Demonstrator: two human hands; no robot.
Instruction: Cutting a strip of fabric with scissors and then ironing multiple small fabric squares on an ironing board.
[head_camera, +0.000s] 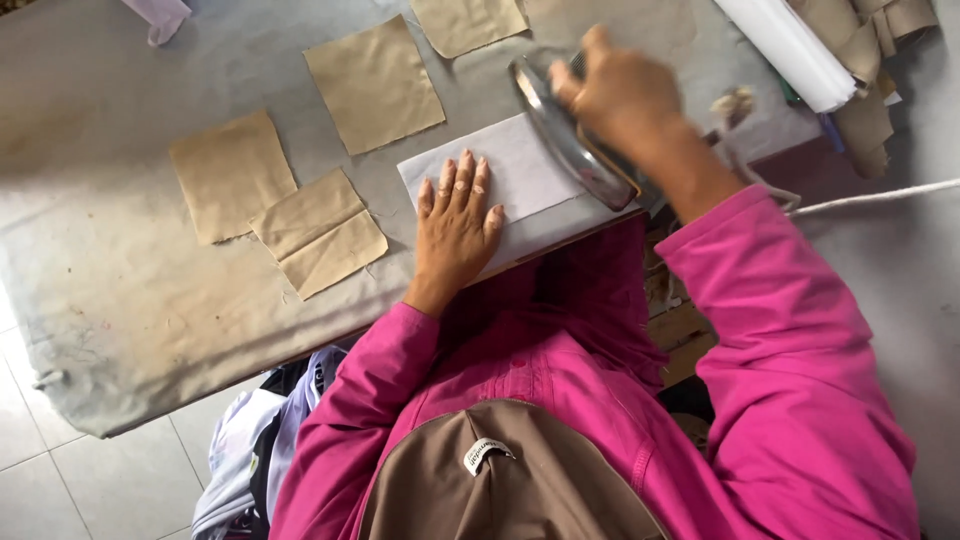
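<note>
Head view: near the centre of the frame the left hand (455, 225) lies flat, fingers spread and open, pressing down on a pale grey-white cloth piece (505, 175) that sits at the near edge of the padded table (110, 300). It grips nothing; it only pins the piece in place. In the upper right of the frame the right hand (620, 95) is closed around the handle of an iron (570, 140), whose metal sole is tipped up on its edge, its lower rim at the right end of the pale piece rather than lying flat on it.

Four tan cloth squares (375, 85) lie apart across the upper left and upper middle of the frame, one of them folded over. A white roll (790, 50) rests in the upper right corner, and a white cord (880, 195) runs off at the right.

By the look of it, the pressing step is in hand. The next move calls for laying the sole flat while the left fingers stay clear of the hot metal.
</note>
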